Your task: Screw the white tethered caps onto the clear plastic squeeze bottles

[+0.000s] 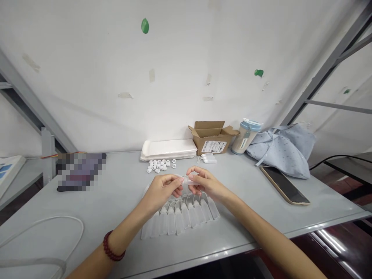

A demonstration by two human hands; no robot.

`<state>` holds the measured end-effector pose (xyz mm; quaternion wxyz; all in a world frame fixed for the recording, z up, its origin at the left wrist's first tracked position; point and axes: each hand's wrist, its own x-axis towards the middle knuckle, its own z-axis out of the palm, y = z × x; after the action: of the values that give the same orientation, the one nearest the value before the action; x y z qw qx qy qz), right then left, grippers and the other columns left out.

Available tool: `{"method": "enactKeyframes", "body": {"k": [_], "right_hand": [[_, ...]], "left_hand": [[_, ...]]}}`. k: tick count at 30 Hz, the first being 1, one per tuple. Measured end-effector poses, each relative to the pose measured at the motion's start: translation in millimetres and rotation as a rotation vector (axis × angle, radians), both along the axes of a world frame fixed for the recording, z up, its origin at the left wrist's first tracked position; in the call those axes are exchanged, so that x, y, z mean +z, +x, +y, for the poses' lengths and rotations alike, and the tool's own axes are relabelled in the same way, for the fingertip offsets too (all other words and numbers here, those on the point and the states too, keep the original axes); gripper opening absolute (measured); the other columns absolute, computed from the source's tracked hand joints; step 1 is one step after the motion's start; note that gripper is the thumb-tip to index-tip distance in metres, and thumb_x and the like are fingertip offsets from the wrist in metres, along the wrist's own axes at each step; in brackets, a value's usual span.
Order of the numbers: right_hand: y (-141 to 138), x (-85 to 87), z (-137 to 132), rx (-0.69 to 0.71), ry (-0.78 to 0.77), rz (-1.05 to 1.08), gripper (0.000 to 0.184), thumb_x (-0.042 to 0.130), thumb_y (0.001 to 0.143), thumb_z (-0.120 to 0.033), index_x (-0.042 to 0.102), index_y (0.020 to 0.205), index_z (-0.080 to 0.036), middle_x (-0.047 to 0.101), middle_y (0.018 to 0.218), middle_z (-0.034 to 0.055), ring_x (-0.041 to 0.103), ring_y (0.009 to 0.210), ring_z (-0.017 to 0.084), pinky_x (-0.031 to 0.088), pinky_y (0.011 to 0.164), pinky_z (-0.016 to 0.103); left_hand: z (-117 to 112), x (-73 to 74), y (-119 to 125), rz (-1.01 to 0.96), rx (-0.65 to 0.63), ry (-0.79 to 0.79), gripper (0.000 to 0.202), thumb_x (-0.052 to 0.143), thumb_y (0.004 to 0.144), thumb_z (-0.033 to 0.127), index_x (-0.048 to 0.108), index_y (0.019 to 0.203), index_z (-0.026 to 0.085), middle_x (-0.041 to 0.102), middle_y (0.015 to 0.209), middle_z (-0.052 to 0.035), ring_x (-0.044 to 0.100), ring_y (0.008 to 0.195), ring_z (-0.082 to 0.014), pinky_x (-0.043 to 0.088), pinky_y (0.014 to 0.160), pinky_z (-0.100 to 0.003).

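Observation:
My left hand [161, 189] and my right hand [205, 183] meet above the table, fingers pinched from both sides around a small translucent plastic bottle [186, 180]. The fingers cover much of it, so whether a cap sits on its neck cannot be made out. Just below the hands lies a row of several translucent squeeze bottles [179, 221] with thin loops at their tops. Loose white caps [157, 166] form a small pile beyond my left hand. Behind my right hand lie a few small white pieces with thin loops [208, 158].
A stack of white trays [171, 148] and an open cardboard box [213, 137] stand by the wall. To the right are a tumbler [245, 137], a blue cloth bag [283, 151] and a phone [286, 186]. A white cable [78, 221] curves at left, near a blurred dark object [83, 170].

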<state>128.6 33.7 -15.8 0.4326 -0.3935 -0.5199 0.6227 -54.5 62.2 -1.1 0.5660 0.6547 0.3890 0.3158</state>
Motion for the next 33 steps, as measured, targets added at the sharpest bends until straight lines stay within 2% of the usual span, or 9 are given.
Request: {"method": "enactKeyframes", "body": {"k": [4,11,15,19,21,25,27,29,33], "right_hand": [[0,-0.3,-2,0.005,0.012,-0.047,0.025,0.057,0.083,-0.043,0.047,0.089,-0.021,0.052,0.049,-0.0066,0.038,0.042,0.007,0.026,0.042,0.018],[-1,-2.9,-1,-0.016,0.016,-0.027,0.020,0.053,0.086,-0.040,0.045,0.087,-0.022,0.044,0.045,-0.0090,0.030,0.039,0.006,0.021,0.040,0.017],[-3,-2.9,-2,-0.005,0.018,-0.031,0.020,0.053,0.086,-0.040,0.045,0.088,-0.022,0.044,0.045,-0.0092,0.030,0.040,0.006,0.021,0.040,0.017],[-4,-2.0,-4,-0.008,0.024,-0.035,0.022,0.054,0.085,-0.042,0.045,0.088,-0.022,0.041,0.044,-0.0099,0.029,0.040,0.006,0.020,0.039,0.017],[-3,-1.2,-4,-0.010,0.016,-0.045,0.022,0.054,0.086,-0.042,0.045,0.088,-0.022,0.041,0.043,-0.0102,0.027,0.039,0.005,0.019,0.038,0.016],[-1,0.9,-4,-0.007,-0.004,-0.065,0.022,0.051,0.087,-0.043,0.044,0.088,-0.022,0.041,0.042,-0.0105,0.023,0.036,0.005,0.017,0.036,0.015],[0,1.4,-4,-0.012,-0.017,-0.076,0.023,0.051,0.086,-0.045,0.043,0.088,-0.023,0.041,0.040,-0.0108,0.022,0.034,0.005,0.017,0.035,0.015],[0,1.2,-3,-0.010,-0.024,-0.089,0.024,0.052,0.086,-0.045,0.043,0.088,-0.023,0.041,0.039,-0.0111,0.022,0.034,0.005,0.017,0.034,0.015],[-1,0.6,-4,0.024,0.033,-0.109,0.030,0.046,0.088,-0.052,0.044,0.090,-0.022,0.040,0.044,-0.0097,0.030,0.038,0.007,0.024,0.038,0.017]], "left_hand": [[-1,2.2,-2,0.021,-0.111,-0.001,0.024,0.060,0.077,0.037,0.064,0.075,0.014,0.063,0.070,-0.0024,0.061,0.063,-0.0149,0.052,0.064,-0.028],[-2,-6.4,-1,-0.042,-0.041,0.106,0.018,0.068,0.071,0.029,0.064,0.082,0.016,0.066,0.087,-0.0038,0.063,0.085,-0.0181,0.051,0.078,-0.028],[-1,-1.7,-1,-0.052,-0.083,0.027,0.023,0.061,0.077,0.037,0.066,0.076,0.015,0.066,0.079,-0.0033,0.064,0.075,-0.0160,0.052,0.073,-0.026],[-2,0.5,-2,0.079,-0.151,-0.084,0.035,0.056,0.081,0.043,0.061,0.063,0.014,0.061,0.061,-0.0019,0.061,0.055,-0.0142,0.051,0.054,-0.025],[-3,-1.7,-2,0.102,-0.158,0.001,0.032,0.055,0.081,0.041,0.061,0.065,0.014,0.060,0.060,-0.0015,0.060,0.054,-0.0142,0.049,0.052,-0.024],[-8,-7.7,0,0.124,-0.031,0.406,0.018,0.059,0.079,0.032,0.065,0.077,0.016,0.065,0.073,-0.0029,0.060,0.068,-0.0157,0.049,0.064,-0.026],[-10,-9.0,1,0.151,-0.001,0.493,0.017,0.060,0.078,0.032,0.066,0.079,0.016,0.067,0.075,-0.0031,0.060,0.069,-0.0157,0.048,0.067,-0.026],[-11,-8.6,1,0.169,-0.034,0.428,0.021,0.057,0.081,0.035,0.065,0.077,0.016,0.066,0.072,-0.0023,0.060,0.066,-0.0149,0.047,0.063,-0.025],[-10,-5.8,1,0.128,-0.149,0.104,0.036,0.050,0.085,0.043,0.058,0.065,0.015,0.060,0.061,-0.0004,0.058,0.052,-0.0123,0.044,0.049,-0.022]]}}
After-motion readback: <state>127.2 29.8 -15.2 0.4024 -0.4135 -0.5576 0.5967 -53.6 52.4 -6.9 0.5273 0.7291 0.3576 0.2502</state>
